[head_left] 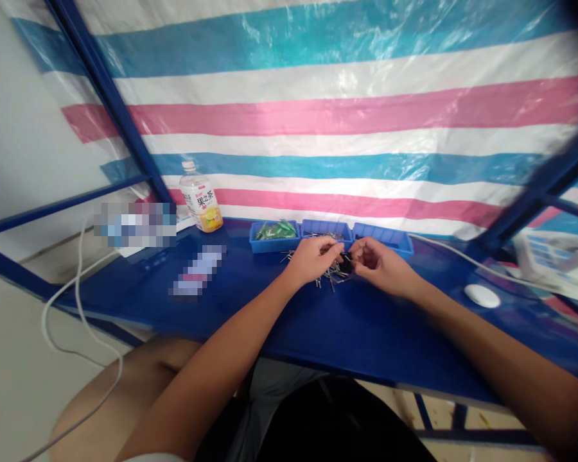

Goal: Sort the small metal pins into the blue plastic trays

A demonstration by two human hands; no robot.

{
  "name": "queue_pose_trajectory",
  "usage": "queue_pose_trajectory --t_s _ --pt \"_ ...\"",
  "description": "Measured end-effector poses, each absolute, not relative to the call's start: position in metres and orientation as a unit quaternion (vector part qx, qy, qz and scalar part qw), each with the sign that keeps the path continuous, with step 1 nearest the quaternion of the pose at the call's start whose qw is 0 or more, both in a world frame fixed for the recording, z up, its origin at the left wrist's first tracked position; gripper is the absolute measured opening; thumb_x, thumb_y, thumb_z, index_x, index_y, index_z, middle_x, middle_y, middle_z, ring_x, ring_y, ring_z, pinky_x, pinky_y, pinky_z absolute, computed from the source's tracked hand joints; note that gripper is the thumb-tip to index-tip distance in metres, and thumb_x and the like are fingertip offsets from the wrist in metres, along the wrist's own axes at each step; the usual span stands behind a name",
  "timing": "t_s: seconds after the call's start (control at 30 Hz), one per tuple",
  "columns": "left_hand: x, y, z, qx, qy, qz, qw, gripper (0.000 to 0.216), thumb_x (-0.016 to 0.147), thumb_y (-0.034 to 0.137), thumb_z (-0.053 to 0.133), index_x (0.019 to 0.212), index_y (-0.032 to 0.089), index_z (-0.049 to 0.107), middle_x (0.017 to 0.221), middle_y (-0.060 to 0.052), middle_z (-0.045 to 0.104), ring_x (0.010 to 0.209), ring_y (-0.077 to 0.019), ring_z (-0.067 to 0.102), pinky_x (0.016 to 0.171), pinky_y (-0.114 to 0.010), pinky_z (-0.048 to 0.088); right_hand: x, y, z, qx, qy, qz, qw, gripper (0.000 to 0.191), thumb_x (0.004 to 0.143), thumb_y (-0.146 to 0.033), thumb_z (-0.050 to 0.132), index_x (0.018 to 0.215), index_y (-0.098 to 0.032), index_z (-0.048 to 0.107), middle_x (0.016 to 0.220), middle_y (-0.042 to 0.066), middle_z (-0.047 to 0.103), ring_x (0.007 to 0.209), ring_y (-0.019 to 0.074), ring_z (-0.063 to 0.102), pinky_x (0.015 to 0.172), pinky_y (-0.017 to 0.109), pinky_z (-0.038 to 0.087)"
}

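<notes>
My left hand [314,258] and my right hand [379,263] meet over a heap of small metal pins [331,274] on the blue table [279,308]. Both hands have curled, pinching fingers. Between them sits a small dark part [345,261], held by the right hand's fingertips. The left hand's fingers close on something I cannot make out. Just behind the hands stand three blue bins: the left bin [274,236] holds green pieces, the middle bin [325,231] holds metal pins, and the right bin [384,237] shows no contents.
A juice bottle [200,204] stands at the back left. A white oval object [481,296] lies at the right with a white cable [455,255] behind it. Another white cable [79,289] hangs off the left edge. A striped tarp [347,115] backs the table.
</notes>
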State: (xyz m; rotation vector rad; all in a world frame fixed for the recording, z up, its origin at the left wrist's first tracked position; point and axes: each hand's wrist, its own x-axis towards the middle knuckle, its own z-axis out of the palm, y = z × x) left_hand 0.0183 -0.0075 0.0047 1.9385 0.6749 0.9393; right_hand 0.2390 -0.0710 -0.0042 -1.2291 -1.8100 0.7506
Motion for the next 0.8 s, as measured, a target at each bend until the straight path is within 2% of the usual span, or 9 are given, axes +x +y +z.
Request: queue_pose_trajectory --t_s 0.1,0.2,0.3,0.5,0.63,0.7,0.8 --pt "0.021 -0.009 0.002 0.807 0.247 0.347 0.408 0.022 0.096 0.034 0.070 0.107 0.018 0.081 0.098 -0.009 0.083 0.085 -0.0211 0.078 0.079 -0.032 0.062 0.235 -0.070 -0.006 -0.483 -0.682 0.319 0.447 0.026 0.087 -0.028 0.070 0.108 -0.026 0.055 0.083 -0.002 0.062 0.070 0.0164 0.058 0.068 0.032 0.050" --pt "0.023 -0.008 -0.001 0.805 0.233 0.354 0.416 0.029 0.093 0.026 0.072 0.119 0.019 0.082 0.107 -0.009 0.084 0.094 -0.0227 0.079 0.087 -0.035 0.064 0.231 -0.070 -0.007 -0.483 -0.663 0.318 0.476 0.024 0.089 -0.032 0.071 0.106 -0.026 0.054 0.082 -0.003 0.061 0.069 0.0156 0.057 0.066 0.031 0.049" --pt "0.023 -0.005 -0.002 0.798 0.221 0.362 0.428 0.035 0.093 0.021 0.070 0.126 0.020 0.080 0.108 -0.009 0.084 0.093 -0.0221 0.080 0.090 -0.037 0.064 0.229 -0.070 -0.009 -0.477 -0.649 0.325 0.496 0.027 0.090 -0.036 0.072 0.107 -0.026 0.054 0.084 -0.002 0.063 0.071 0.0159 0.059 0.067 0.031 0.050" --pt "0.022 -0.001 -0.009 0.814 0.225 0.325 0.426 0.045 0.090 0.016 0.068 0.133 0.023 0.077 0.101 -0.004 0.084 0.094 -0.0205 0.079 0.091 -0.034 0.063 0.226 -0.070 -0.011 -0.485 -0.635 0.323 0.507 0.031 0.086 -0.036 0.078 0.104 -0.026 0.054 0.088 0.000 0.067 0.075 0.0170 0.065 0.073 0.033 0.056" --pt "0.023 -0.003 -0.012 0.783 0.204 0.335 0.483 0.052 0.091 0.019 0.072 0.143 0.018 0.068 0.108 -0.011 0.083 0.097 -0.0215 0.080 0.093 -0.036 0.062 0.224 -0.070 -0.009 -0.481 -0.627 0.315 0.526 0.036 0.083 -0.035 0.080 0.109 -0.025 0.056 0.090 0.000 0.067 0.077 0.0167 0.065 0.076 0.033 0.058" --pt "0.024 -0.004 -0.010 0.772 0.198 0.340 0.500 0.053 0.089 0.019 0.077 0.141 0.016 0.067 0.109 -0.014 0.082 0.096 -0.0219 0.080 0.092 -0.036 0.062 0.225 -0.069 -0.008 -0.477 -0.621 0.321 0.532 0.039 0.083 -0.036 0.080 0.112 -0.025 0.057 0.092 0.001 0.067 0.076 0.0165 0.065 0.074 0.033 0.058" --pt "0.024 -0.004 -0.007 0.763 0.214 0.357 0.494 0.041 0.089 0.021 0.079 0.129 0.016 0.070 0.104 -0.013 0.082 0.091 -0.0206 0.078 0.089 -0.038 0.062 0.226 -0.068 -0.006 -0.474 -0.615 0.330 0.537 0.042 0.083 -0.039 0.080 0.115 -0.025 0.056 0.091 0.000 0.067 0.075 0.0165 0.064 0.069 0.032 0.057"
